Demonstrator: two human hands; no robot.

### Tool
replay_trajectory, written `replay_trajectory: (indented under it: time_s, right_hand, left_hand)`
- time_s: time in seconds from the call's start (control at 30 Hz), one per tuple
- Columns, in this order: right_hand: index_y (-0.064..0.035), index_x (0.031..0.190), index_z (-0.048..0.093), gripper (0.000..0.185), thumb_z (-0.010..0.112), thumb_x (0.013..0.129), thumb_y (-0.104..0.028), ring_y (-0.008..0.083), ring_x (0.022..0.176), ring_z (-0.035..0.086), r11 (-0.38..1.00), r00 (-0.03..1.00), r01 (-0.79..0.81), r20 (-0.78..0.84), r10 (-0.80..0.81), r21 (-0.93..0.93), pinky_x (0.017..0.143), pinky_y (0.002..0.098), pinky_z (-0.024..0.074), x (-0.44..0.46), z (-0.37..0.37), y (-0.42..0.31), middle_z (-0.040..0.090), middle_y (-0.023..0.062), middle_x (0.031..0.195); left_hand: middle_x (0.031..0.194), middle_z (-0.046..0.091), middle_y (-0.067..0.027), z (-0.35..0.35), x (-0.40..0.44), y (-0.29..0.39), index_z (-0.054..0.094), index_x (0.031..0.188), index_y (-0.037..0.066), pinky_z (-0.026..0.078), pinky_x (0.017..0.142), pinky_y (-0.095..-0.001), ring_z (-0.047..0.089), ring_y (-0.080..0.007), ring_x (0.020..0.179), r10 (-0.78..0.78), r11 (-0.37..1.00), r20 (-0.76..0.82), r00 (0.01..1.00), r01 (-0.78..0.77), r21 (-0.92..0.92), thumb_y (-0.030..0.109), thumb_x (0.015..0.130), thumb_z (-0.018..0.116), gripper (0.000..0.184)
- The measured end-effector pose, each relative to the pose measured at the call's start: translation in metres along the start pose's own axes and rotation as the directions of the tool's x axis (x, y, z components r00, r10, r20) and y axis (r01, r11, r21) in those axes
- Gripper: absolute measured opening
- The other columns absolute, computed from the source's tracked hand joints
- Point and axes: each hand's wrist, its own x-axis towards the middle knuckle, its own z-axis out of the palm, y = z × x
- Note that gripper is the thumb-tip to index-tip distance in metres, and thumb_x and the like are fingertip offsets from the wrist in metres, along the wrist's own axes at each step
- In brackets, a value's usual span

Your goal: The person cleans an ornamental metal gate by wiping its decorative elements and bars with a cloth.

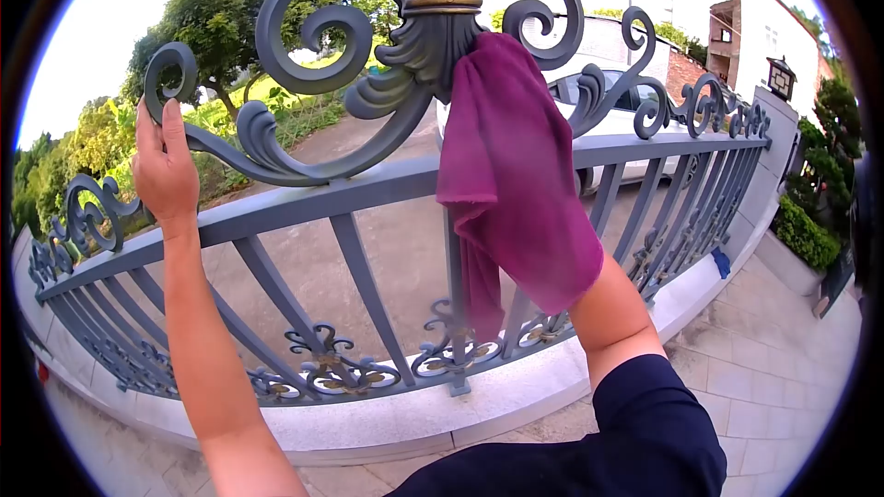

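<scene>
A grey metal fence (368,188) with scrolled ironwork spans the view. My left hand (167,166) is at the left scroll (172,69), its fingers closed round the scroll's lower part. A purple cloth (520,166) drapes over my right hand and forearm, hiding the hand and its fingers. The top of the cloth lies against the central ornament (433,46), just under its bronze-coloured band. One end of the cloth hangs down in front of the upright bars.
Below the fence runs a pale stone ledge (387,425). A blue cloth (721,262) lies on it at the right. A stone pillar with a lantern (781,79) stands at the right end. Behind the fence are a white car (626,92), a driveway and trees.
</scene>
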Motion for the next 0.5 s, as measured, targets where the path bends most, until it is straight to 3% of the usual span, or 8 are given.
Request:
replay_trajectory:
  time_s: [0.13,0.5]
  right_hand:
    - [-0.0008,0.153,0.052,0.065,0.079,0.095,-0.013,0.0337,0.140,0.054,0.979,0.980,-0.134,0.166,0.108,0.152,0.121,0.0404,0.0424,-0.018,-0.006,-0.009,0.055,0.0178,0.151]
    - [-0.0019,0.153,0.053,0.065,0.079,0.095,-0.015,0.0328,0.139,0.055,0.953,0.959,-0.203,0.243,0.147,0.224,0.120,0.0403,0.0430,-0.011,0.000,-0.012,0.056,0.0172,0.151]
  left_hand:
    - [0.068,0.056,-0.0011,0.001,0.001,-0.003,0.064,0.146,0.011,0.039,0.058,-0.0355,0.049,-0.0160,0.060,0.037,0.999,-0.012,0.999,-0.037,0.003,0.042,0.112,0.056,0.047]
    - [0.067,0.057,-0.0023,-0.002,0.001,0.001,0.064,0.146,0.011,0.041,0.059,-0.0371,0.051,-0.0175,0.060,0.025,0.999,0.016,1.000,-0.026,0.048,0.041,0.112,0.056,0.046]
